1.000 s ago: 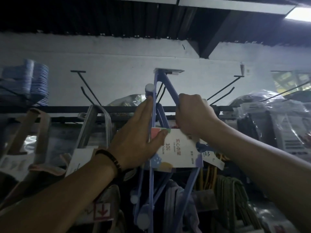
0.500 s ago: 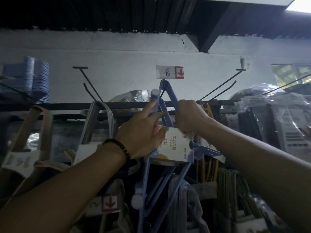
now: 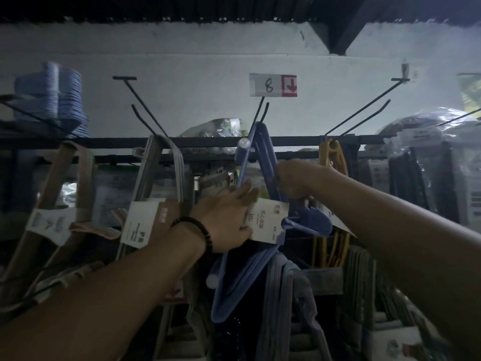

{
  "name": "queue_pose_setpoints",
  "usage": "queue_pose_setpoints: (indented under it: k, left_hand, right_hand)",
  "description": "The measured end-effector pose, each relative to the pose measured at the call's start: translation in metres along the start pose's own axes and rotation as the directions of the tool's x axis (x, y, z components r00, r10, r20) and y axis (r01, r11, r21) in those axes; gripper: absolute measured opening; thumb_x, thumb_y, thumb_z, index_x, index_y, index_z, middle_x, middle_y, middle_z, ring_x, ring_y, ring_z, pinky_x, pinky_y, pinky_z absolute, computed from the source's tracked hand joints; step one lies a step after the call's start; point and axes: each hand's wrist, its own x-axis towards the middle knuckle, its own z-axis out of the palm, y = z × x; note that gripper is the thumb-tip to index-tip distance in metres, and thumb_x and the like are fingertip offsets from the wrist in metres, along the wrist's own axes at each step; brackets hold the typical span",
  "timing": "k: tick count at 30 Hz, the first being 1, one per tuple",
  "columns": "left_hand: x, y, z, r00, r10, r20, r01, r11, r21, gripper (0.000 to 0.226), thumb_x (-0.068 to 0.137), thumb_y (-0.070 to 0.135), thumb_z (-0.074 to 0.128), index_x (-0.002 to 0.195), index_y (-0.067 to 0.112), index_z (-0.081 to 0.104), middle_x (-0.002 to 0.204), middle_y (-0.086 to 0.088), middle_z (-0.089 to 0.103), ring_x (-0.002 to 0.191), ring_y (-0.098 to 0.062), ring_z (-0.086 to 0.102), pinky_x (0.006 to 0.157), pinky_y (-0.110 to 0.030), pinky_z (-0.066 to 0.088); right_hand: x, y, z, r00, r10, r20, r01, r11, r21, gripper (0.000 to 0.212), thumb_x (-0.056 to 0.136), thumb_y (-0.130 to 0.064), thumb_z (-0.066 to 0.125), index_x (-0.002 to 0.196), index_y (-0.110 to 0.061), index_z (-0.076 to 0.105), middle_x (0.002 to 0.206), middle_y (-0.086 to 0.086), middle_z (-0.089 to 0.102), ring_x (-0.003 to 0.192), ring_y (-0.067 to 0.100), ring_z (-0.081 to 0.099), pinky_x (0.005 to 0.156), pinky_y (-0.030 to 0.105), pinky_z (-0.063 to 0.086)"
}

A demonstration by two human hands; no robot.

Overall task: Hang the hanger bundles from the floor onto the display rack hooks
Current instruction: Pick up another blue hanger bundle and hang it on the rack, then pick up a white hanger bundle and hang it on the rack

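Head view: blue hanger bundle (image 3: 267, 152) up at the hook (image 3: 262, 110)!
Below that hook, right hand (image 3: 292, 181) grips the bundle's arm, left hand (image 3: 226, 217) pinches its paper card (image 3: 268, 220).

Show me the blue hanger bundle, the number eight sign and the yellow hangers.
blue hanger bundle (image 3: 309, 220), head view, on its cluster of hooks.
number eight sign (image 3: 265, 86), head view, on the white part.
yellow hangers (image 3: 343, 162), head view, on the top loop.

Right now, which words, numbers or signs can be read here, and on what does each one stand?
"8": handwritten on the white tag above the hooks.
Down arrow: on the red square of that tag.
Card on the blue hanger bundle: too blurred.
Other bundles' cards: too blurred.
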Motion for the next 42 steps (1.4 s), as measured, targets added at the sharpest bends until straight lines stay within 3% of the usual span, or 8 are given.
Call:
queue_pose_setpoints:
  k: [4,10,15,20,25,28,31,42]
  left_hand:
    - [-0.027,-0.002,-0.005,0.964,0.061,-0.258,-0.085,0.993,-0.080,0.053,0.095,0.045,0.059,0.146,0.033,0.054,0.161,0.003,0.042,0.142,-0.022,0.041,0.110,-0.041,0.047]
    - [-0.118,0.006,-0.043,0.937,-0.125,-0.327,0.056,0.975,-0.213,0.030,0.094,0.048,0.061,0.119,0.033,0.067,0.120,0.013,0.061,0.112,-0.015,0.056,0.091,-0.040,0.054]
    - [-0.257,0.019,-0.047,0.923,-0.217,-0.318,0.115,0.944,-0.310,0.014,0.099,0.037,0.061,0.106,0.029,0.068,0.104,0.009,0.061,0.099,-0.017,0.058,0.079,-0.039,0.049]
    - [-0.461,0.034,-0.014,0.840,-0.527,-0.132,0.430,0.793,-0.433,0.007,0.098,0.029,0.063,0.098,0.028,0.070,0.100,0.012,0.064,0.096,-0.014,0.063,0.080,-0.038,0.052]
    - [-0.694,0.076,0.018,0.479,-0.827,0.295,0.858,0.371,-0.354,0.017,0.094,0.036,0.060,0.104,0.028,0.070,0.102,0.008,0.071,0.095,-0.014,0.069,0.079,-0.028,0.055]
    - [-0.816,0.121,0.020,0.199,-0.799,0.567,0.980,0.160,-0.119,0.032,0.101,0.051,0.054,0.115,0.026,0.069,0.112,0.004,0.072,0.106,-0.018,0.068,0.089,-0.029,0.052]
    - [-0.904,0.162,0.011,-0.003,-0.679,0.734,1.000,-0.003,0.001,0.041,0.108,0.046,0.048,0.141,0.025,0.058,0.142,0.007,0.058,0.131,-0.015,0.056,0.108,-0.025,0.041]
    - [-1.035,0.190,0.026,-0.344,-0.532,0.774,0.932,-0.291,0.214,0.034,0.097,0.058,0.047,0.117,0.037,0.065,0.112,0.013,0.068,0.098,-0.010,0.063,0.088,-0.034,0.056]
  right_hand:
    - [-0.007,-0.003,0.001,0.994,0.017,-0.107,-0.014,0.999,0.031,0.042,0.104,-0.048,0.056,0.114,-0.007,0.065,0.075,0.001,0.055,0.071,0.020,0.061,0.072,0.036,0.057]
    - [-0.087,-0.046,0.006,0.843,-0.101,-0.528,0.212,0.965,0.154,0.024,0.102,-0.049,0.049,0.104,-0.029,0.062,0.076,-0.004,0.051,0.066,0.020,0.056,0.057,0.029,0.046]
    - [-0.188,-0.124,0.054,0.805,-0.223,-0.551,0.476,0.796,0.374,0.018,0.100,-0.042,0.058,0.090,-0.034,0.071,0.059,-0.019,0.053,0.053,0.001,0.053,0.050,0.027,0.047]
    - [-0.298,-0.244,0.130,0.853,-0.397,-0.339,0.520,0.591,0.617,0.019,0.096,-0.045,0.057,0.096,-0.035,0.073,0.072,-0.016,0.070,0.066,0.004,0.066,0.057,0.028,0.054]
    - [-0.412,-0.392,0.212,0.663,-0.747,-0.052,0.536,0.425,0.729,0.011,0.101,-0.038,0.063,0.099,-0.032,0.072,0.080,-0.013,0.070,0.074,0.008,0.064,0.063,0.030,0.052]
    - [-0.488,-0.459,0.257,0.506,-0.858,0.082,0.435,0.337,0.835,0.011,0.101,-0.038,0.063,0.105,-0.030,0.070,0.085,-0.014,0.070,0.075,0.008,0.067,0.068,0.034,0.057]
    - [-0.568,-0.505,0.294,0.405,-0.893,0.197,0.306,0.336,0.891,0.013,0.102,-0.035,0.064,0.108,-0.027,0.072,0.085,-0.013,0.069,0.076,0.005,0.065,0.064,0.015,0.046]
    - [-0.691,-0.609,0.418,-0.025,-0.822,0.569,0.176,0.557,0.812,0.022,0.099,-0.032,0.067,0.106,-0.013,0.076,0.106,0.006,0.077,0.102,0.023,0.070,0.085,0.032,0.054]
